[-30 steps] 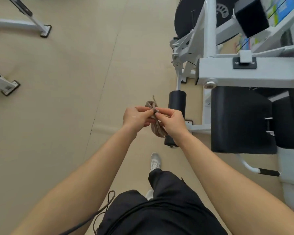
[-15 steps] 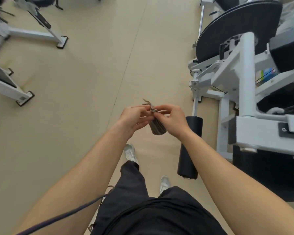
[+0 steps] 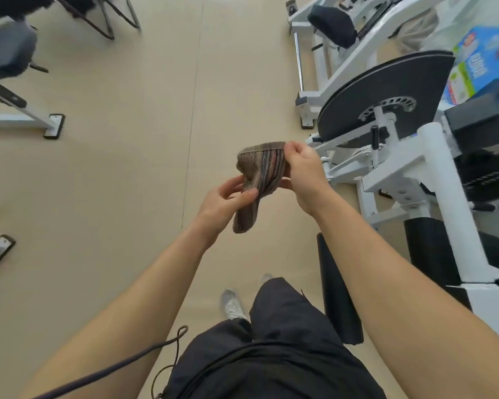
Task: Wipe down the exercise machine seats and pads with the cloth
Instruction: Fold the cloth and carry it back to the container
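Ribbed striped woven cloth (image 3: 261, 168), glossy white painted metal machine frame (image 3: 444, 174), matt black padded roller (image 3: 339, 295), smooth beige floor (image 3: 113, 168)

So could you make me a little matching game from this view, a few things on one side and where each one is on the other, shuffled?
Things:
1. striped cloth
2. black roller pad
3. blue and green box
4. pale shoe

Places:
A. top right corner, beyond the white machine
B. pinched between the left hand and the right hand
C. on the floor, just left of the dark trouser leg
D. low down, between the trouser leg and the white machine

Pairs: 1-B, 2-D, 3-A, 4-C
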### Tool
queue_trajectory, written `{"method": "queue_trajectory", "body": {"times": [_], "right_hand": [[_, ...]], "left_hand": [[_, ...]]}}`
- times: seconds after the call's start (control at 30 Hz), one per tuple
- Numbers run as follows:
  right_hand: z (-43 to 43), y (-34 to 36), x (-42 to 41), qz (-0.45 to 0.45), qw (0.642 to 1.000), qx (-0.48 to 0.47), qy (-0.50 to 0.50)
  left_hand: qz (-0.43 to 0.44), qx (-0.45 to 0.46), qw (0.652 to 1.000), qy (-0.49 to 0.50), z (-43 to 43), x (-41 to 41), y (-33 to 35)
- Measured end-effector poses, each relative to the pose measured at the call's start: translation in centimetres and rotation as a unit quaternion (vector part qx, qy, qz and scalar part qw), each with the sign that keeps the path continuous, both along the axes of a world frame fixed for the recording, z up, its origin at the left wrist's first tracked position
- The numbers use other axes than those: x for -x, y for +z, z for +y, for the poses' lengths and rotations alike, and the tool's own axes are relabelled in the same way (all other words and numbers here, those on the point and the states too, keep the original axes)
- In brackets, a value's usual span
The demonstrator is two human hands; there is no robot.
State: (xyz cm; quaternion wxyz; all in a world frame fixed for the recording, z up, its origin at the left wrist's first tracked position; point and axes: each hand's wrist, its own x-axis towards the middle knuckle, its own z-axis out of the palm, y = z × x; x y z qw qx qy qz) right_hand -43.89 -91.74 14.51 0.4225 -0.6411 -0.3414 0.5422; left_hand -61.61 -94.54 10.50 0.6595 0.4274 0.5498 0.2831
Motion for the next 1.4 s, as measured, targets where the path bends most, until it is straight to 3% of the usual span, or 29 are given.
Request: {"method": "queue_trajectory", "body": {"times": [0.1, 0.2, 0.33, 0.43, 0.57, 0.73, 0.83, 1.0, 1.13, 1.2, 1.3, 1.4], "right_hand": [[4.6, -0.4, -0.1, -0.052, 0.998, -0.007, -0.034], [9.4, -1.5, -0.6, -0.097, 0.995, -0.019, -0.029], [16.3, -3.0, -1.7, -0.101, 0.994, -0.018, -0.042], [21.9, -3.4, -2.6, -0.034, 0.995, 0.022, -0.093], [27.6, -3.6, -3.8, 0.132, 0.981, 0.06, -0.132], [33.2, -4.0, -5.3, 0.2, 0.973, 0.115, 0.02], [37.1, -5.1, -6.1, 0.209, 0.976, 0.058, -0.008], [44.5, -5.7, -7.6, 0.076, 0.996, 0.029, -0.047], [50.4, -5.5, -8.7, -0.146, 0.985, 0.083, -0.034], [53.0, -5.5, -9.1, -0.214, 0.971, 0.096, -0.044], [56.2, -5.1, -10.2, -0.277, 0.951, 0.117, -0.065], [58.3, -5.1, -12.2, -0.297, 0.939, 0.127, -0.117]], "left_hand": [[-0.002, -0.014, 1.0, 0.001, 4.3, -0.1, -0.5], [-0.019, 0.074, 0.997, 0.012, 9.6, -0.5, -0.9], [-0.042, 0.189, 0.98, -0.049, 17.0, -0.5, -1.0], [-0.004, 0.12, 0.99, -0.07, 22.7, -1.0, -0.3], [0.04, 0.005, 0.997, -0.069, 30.5, -2.5, 1.8], [-0.062, 0.055, 0.996, -0.02, 40.3, -3.9, 2.9], [-0.077, 0.089, 0.992, -0.043, 46.2, -4.4, 2.4], [0.041, 0.088, 0.988, -0.123, 56.2, -6.7, -0.4], [0.231, -0.028, 0.962, -0.145, 63.3, -9.3, -0.8], [0.239, -0.091, 0.948, -0.188, 66.3, -10.4, -0.5], [0.278, -0.191, 0.882, -0.33, 71.1, -13.1, -0.1], [0.294, -0.216, 0.827, -0.427, 75.1, -16.4, -0.2]]}}
